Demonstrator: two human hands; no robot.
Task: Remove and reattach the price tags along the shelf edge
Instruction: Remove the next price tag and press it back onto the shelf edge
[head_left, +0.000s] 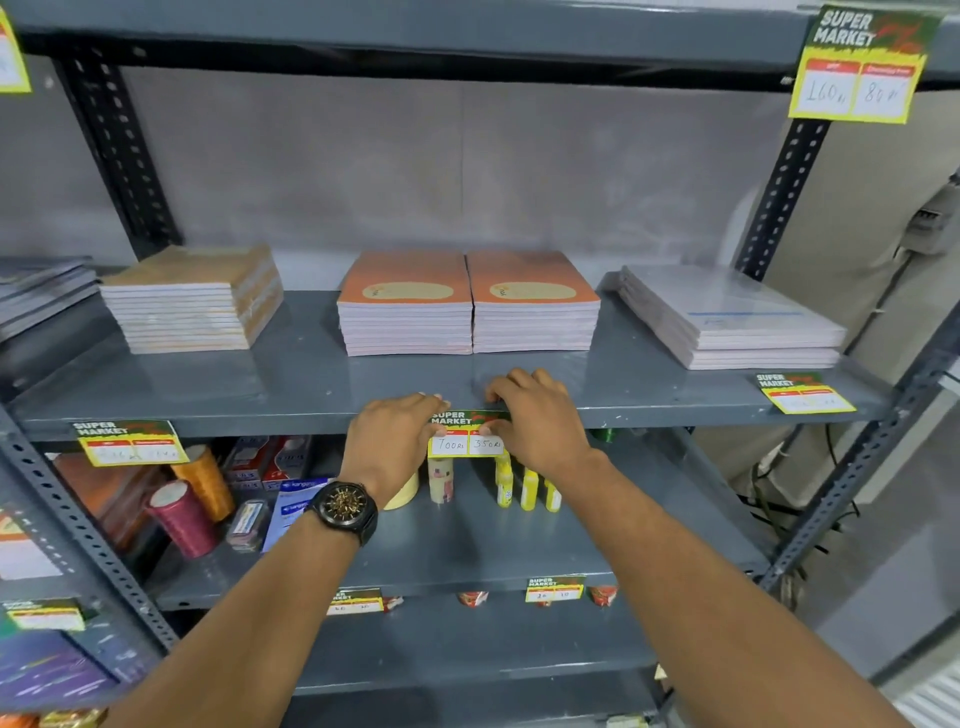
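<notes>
A green, red and yellow price tag (464, 435) reading 700 and 350 hangs at the front edge of the grey middle shelf (291, 405). My left hand (395, 441), with a black watch on its wrist, pinches the tag's left end. My right hand (535, 415) holds its right end, fingers over the shelf lip and thumb on the tag's face. More tags sit along this edge at the left (130, 441) and right (805, 393), and one hangs from the top shelf (860, 67).
Stacks of notebooks (470, 304) lie on the middle shelf behind my hands. Below stand yellow bottles (527, 488), thread spools (182, 514) and small boxes. Lower shelf edges carry more tags (553, 588). Perforated uprights (779, 197) frame the rack.
</notes>
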